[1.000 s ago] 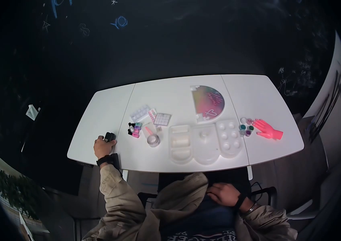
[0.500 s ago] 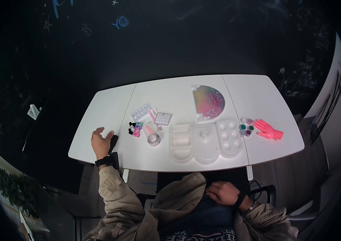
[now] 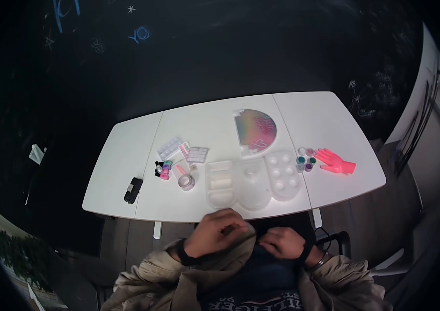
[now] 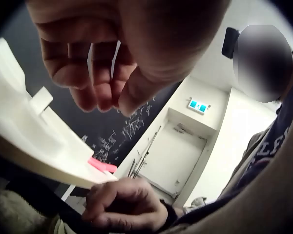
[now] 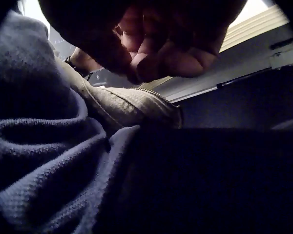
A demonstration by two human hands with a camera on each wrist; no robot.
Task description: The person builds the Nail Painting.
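Note:
My left hand [image 3: 215, 233] is just off the table's front edge, close over the beige jacket [image 3: 230, 249]. In the left wrist view its fingers [image 4: 95, 90] are loosely bent with nothing between them. My right hand [image 3: 284, 242] hangs in front of the dark shirt, near the lap. Its fingers [image 5: 161, 61] curl loosely in the right wrist view and hold nothing that shows. Nearest the hands on the table is a white, three-lobed plastic tray [image 3: 251, 195] with hollows. A small black device [image 3: 133, 190] lies alone near the left front edge.
On the white table [image 3: 209, 119] stand nail polish bottles [image 3: 163, 170], a round jar [image 3: 186, 181], clear compartment boxes [image 3: 197, 154], a rainbow half-round panel [image 3: 256, 132], small glitter pots [image 3: 305, 160] and a pink model hand [image 3: 336, 161]. A dark chalkboard wall [image 3: 220, 52] rises behind.
The left hand has let go of the black device, lifted off it and come right to the front of the body. The right hand stays near the lap. The head view has shifted slightly.

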